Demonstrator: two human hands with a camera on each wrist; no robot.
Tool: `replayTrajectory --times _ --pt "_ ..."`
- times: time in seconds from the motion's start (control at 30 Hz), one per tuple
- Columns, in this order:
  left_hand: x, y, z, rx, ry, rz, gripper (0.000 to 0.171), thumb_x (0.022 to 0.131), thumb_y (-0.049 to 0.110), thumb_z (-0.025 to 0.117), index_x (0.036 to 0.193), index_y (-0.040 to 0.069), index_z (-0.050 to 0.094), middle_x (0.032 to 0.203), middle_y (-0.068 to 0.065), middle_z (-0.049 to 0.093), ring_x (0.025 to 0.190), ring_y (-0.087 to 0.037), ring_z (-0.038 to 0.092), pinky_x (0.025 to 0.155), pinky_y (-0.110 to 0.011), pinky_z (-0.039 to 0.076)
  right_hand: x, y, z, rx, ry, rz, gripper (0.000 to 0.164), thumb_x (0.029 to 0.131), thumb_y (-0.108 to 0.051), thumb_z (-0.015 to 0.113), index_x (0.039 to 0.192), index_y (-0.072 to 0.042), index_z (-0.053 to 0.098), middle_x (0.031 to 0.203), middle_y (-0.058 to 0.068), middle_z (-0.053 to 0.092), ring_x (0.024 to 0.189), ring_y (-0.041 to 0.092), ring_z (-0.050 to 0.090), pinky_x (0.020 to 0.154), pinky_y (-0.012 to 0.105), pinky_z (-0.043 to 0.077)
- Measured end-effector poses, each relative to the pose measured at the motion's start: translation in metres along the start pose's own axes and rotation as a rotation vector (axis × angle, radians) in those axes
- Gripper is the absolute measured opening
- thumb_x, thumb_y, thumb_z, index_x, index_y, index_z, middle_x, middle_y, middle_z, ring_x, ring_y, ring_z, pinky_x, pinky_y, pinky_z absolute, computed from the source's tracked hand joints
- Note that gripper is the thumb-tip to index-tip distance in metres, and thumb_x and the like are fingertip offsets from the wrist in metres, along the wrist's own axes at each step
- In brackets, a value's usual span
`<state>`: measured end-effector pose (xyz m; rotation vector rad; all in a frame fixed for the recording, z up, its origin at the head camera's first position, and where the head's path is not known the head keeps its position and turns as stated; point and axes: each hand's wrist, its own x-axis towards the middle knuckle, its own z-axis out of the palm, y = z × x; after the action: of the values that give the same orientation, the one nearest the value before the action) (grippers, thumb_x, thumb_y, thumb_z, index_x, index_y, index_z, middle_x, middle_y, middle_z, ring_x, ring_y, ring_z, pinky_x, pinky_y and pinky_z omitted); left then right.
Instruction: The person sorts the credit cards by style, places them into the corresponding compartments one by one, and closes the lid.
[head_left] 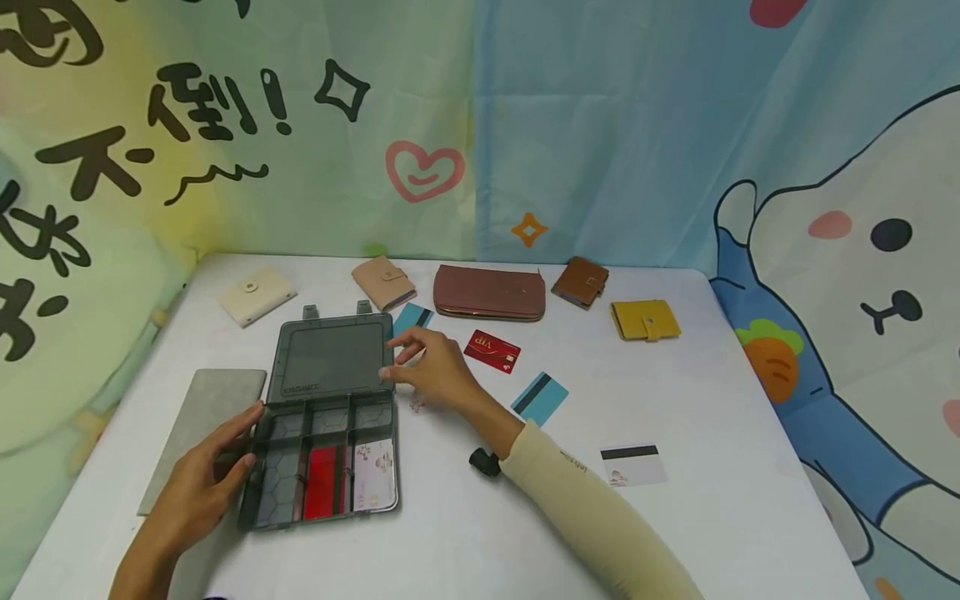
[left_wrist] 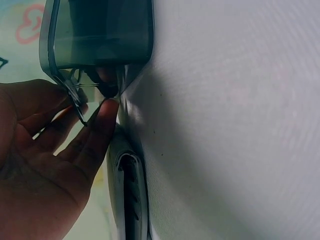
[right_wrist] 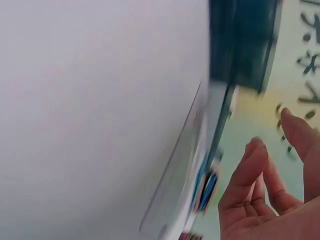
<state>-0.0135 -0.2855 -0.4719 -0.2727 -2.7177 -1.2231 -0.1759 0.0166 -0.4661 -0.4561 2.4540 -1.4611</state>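
A dark translucent divided box (head_left: 348, 417) lies with its lid (head_left: 330, 358) folded back away from me. A red card (head_left: 324, 483) and a white printed card (head_left: 375, 475) lie in its front compartments. My left hand (head_left: 198, 479) rests at the box's left side; in the left wrist view, its fingertips touch the box near a corner. My right hand (head_left: 438, 367) hovers by the lid's right edge, thumb and forefinger apart and nothing between them. In the right wrist view, those fingers (right_wrist: 247, 172) stand clear of the box. Another printed card (head_left: 417, 403) is partly hidden beneath this hand.
A grey flat case (head_left: 202, 425) lies left of the box. Blue cards (head_left: 542, 398), a red card (head_left: 492, 351) and a white striped card (head_left: 633, 467) lie to the right. Along the back are several wallets, including a brown one (head_left: 489, 293) and a yellow one (head_left: 646, 320).
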Motion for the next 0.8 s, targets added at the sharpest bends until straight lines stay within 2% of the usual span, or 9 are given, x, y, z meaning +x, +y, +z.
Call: replayTrajectory --times 0.07,0.23,0.4,0.57,0.7,0.8 --pt "0.000 0.000 0.000 0.000 0.001 0.000 0.070 0.087 -0.012 0.067 0.150 0.011 0.046 0.154 0.000 0.045 0.115 0.018 0.046 0.088 0.001 0.042 0.012 0.006 -0.007 -0.014 0.048 0.026 0.049 0.082 -0.038 0.082 0.124 -0.021 0.064 0.093 -0.003 0.067 0.076 0.015 0.062 0.058 0.030 0.052" --pt "0.001 -0.001 0.000 -0.006 0.003 -0.003 0.070 0.087 -0.012 0.067 0.149 0.011 0.046 0.153 -0.002 0.046 0.114 0.018 0.046 0.087 0.000 0.043 0.039 0.017 -0.017 -0.075 0.144 0.075 0.054 0.081 -0.035 0.084 0.127 -0.021 0.061 0.082 -0.001 0.067 0.066 0.018 0.063 0.063 0.030 0.049" --pt "0.001 -0.001 0.000 -0.009 0.008 0.007 0.070 0.086 -0.013 0.067 0.149 0.009 0.047 0.153 -0.002 0.046 0.114 0.018 0.046 0.088 0.000 0.043 0.058 0.023 -0.018 -0.161 0.167 0.152 0.060 0.080 -0.036 0.085 0.131 -0.020 0.058 0.082 0.001 0.063 0.074 0.017 0.058 0.065 0.030 0.048" --pt "0.001 -0.001 0.001 -0.011 0.013 0.014 0.069 0.086 -0.013 0.067 0.148 0.009 0.047 0.153 -0.003 0.047 0.115 0.018 0.047 0.089 0.000 0.042 0.070 0.025 -0.016 -0.269 0.176 0.223 0.065 0.078 -0.040 0.085 0.133 -0.019 0.057 0.091 0.002 0.064 0.084 0.019 0.059 0.072 0.035 0.050" --pt "0.001 -0.001 0.001 -0.011 0.008 0.007 0.069 0.087 -0.012 0.067 0.149 0.010 0.047 0.153 -0.005 0.047 0.116 0.018 0.046 0.090 0.000 0.042 0.074 0.027 -0.012 -0.379 0.171 0.251 0.066 0.076 -0.045 0.085 0.131 -0.021 0.057 0.109 0.001 0.065 0.093 0.019 0.057 0.078 0.038 0.048" --pt "0.000 -0.001 0.000 -0.004 0.006 0.004 0.069 0.087 -0.012 0.067 0.149 0.010 0.047 0.152 -0.008 0.047 0.116 0.018 0.046 0.089 0.000 0.042 0.074 0.026 -0.011 -0.402 0.148 0.261 0.067 0.074 -0.043 0.087 0.129 -0.020 0.056 0.117 0.001 0.062 0.098 0.020 0.056 0.082 0.040 0.048"
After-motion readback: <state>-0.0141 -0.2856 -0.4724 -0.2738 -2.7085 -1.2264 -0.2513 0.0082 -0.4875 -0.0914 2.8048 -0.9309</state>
